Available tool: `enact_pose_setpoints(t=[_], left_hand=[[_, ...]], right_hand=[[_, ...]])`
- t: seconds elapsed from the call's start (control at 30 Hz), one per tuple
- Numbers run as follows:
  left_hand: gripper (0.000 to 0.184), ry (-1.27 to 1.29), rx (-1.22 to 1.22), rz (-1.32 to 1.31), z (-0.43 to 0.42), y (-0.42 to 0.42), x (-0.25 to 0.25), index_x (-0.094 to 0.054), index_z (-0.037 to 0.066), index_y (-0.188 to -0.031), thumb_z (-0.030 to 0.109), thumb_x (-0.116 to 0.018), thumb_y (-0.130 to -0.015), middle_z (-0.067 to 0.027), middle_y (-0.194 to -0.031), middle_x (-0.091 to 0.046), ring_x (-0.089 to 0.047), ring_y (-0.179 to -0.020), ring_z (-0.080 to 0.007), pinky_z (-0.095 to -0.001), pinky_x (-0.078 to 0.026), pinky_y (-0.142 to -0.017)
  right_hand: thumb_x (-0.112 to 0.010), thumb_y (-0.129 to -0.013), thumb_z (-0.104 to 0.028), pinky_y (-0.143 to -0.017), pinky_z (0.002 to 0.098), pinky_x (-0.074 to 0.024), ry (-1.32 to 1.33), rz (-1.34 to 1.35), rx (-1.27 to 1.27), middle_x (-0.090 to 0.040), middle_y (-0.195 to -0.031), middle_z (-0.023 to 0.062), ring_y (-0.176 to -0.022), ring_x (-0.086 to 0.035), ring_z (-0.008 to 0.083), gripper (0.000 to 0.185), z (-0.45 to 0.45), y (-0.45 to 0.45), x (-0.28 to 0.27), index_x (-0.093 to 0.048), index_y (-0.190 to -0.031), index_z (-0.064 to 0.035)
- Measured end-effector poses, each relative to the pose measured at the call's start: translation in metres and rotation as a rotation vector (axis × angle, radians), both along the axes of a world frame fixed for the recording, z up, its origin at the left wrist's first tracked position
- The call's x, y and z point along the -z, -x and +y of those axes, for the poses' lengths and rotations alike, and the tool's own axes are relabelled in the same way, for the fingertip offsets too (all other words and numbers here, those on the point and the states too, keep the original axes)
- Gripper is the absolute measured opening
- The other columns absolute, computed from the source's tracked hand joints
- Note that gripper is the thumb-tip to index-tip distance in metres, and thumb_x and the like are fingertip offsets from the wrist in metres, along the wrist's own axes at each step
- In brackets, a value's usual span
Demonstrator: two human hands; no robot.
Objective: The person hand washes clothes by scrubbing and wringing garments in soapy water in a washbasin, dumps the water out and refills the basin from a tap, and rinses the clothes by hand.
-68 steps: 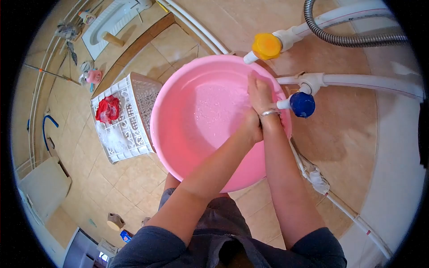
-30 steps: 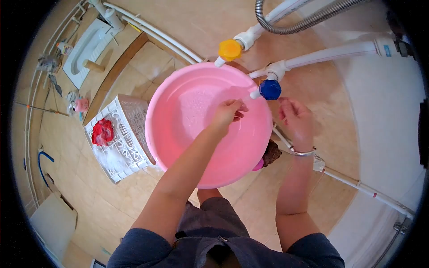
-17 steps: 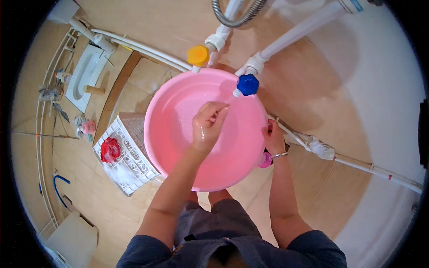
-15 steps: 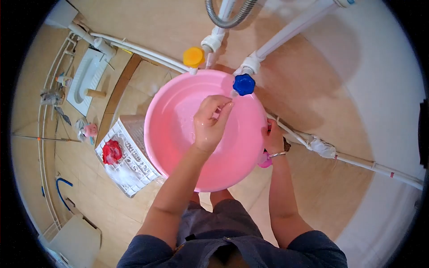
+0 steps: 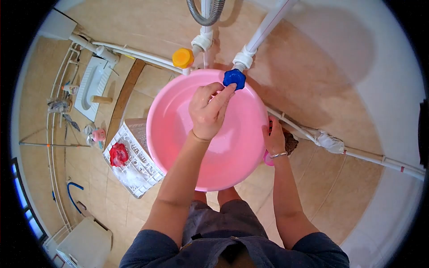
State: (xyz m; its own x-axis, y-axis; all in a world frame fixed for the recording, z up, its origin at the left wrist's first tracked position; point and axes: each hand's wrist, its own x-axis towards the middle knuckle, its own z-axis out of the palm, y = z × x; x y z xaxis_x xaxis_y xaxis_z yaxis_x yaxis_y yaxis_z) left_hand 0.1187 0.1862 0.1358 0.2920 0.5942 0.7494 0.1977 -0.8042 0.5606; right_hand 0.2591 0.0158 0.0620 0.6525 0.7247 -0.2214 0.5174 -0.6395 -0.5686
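A large pink basin (image 5: 178, 156) stands under two pipe taps, one with a yellow knob (image 5: 182, 58) and one with a blue knob (image 5: 234, 79). My left hand (image 5: 207, 110) reaches over the basin, its fingertips touching the lower edge of the blue knob, thumb and forefinger apart. At the basin's right rim is my right hand (image 5: 274, 137), its fingers bent around something dark that I cannot make out. Below that hand a bit of a bright pink object (image 5: 268, 158) shows, and a brown textured thing (image 5: 290, 143) lies just to the right.
Left of the basin stands a white plastic basket (image 5: 142, 178) with a red cloth (image 5: 119, 154) and suds on it. A squat toilet (image 5: 93, 87) is at the upper left. White pipes (image 5: 301, 129) run along the wall at the right. A metal hose (image 5: 206, 20) hangs above.
My left hand has moved up from over the basin to the blue knob. Earlier my hands were together, then parted; my right hand went to the basin's right rim. The view has shifted.
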Motion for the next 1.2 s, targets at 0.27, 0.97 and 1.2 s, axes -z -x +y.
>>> enact_pose_setpoints(t=[0.27,0.97,1.2], left_hand=[[0.021,-0.001,0.095,0.029,0.006,0.002,-0.014,-0.059,0.003,-0.079,0.000,-0.067,-0.059,-0.0074,-0.073,-0.053,-0.051,-0.065,-0.0199,-0.0279,-0.041,-0.055],[0.018,0.297,0.022,-0.178,-0.007,0.007,-0.009,-0.058,0.003,-0.082,-0.003,-0.061,-0.065,-0.0099,-0.075,-0.052,-0.051,-0.063,-0.0203,-0.0265,-0.042,-0.053],[0.020,0.167,0.102,-0.005,0.000,0.005,-0.012,-0.059,0.001,-0.082,-0.004,-0.062,-0.064,-0.0086,-0.079,-0.052,-0.051,-0.068,-0.0172,-0.0237,-0.041,-0.058]], right_hand=[[-0.049,-0.076,-0.016,-0.079,0.0371,-0.0382,-0.022,0.031,0.013,-0.049,-0.099,0.0184,-0.092,-0.047,0.0319,0.036,-0.002,0.001,0.003,-0.041,-0.108,-0.0018],[-0.048,-0.074,-0.007,-0.085,0.0362,-0.0355,-0.124,0.053,0.030,-0.039,-0.114,0.0226,-0.101,-0.042,0.0350,0.050,-0.006,0.014,0.018,-0.025,-0.118,0.0013],[-0.047,-0.074,-0.008,-0.085,0.0362,-0.0351,-0.118,0.057,0.055,-0.039,-0.114,0.0225,-0.101,-0.042,0.0353,0.050,-0.005,0.014,0.020,-0.025,-0.119,0.0011]])
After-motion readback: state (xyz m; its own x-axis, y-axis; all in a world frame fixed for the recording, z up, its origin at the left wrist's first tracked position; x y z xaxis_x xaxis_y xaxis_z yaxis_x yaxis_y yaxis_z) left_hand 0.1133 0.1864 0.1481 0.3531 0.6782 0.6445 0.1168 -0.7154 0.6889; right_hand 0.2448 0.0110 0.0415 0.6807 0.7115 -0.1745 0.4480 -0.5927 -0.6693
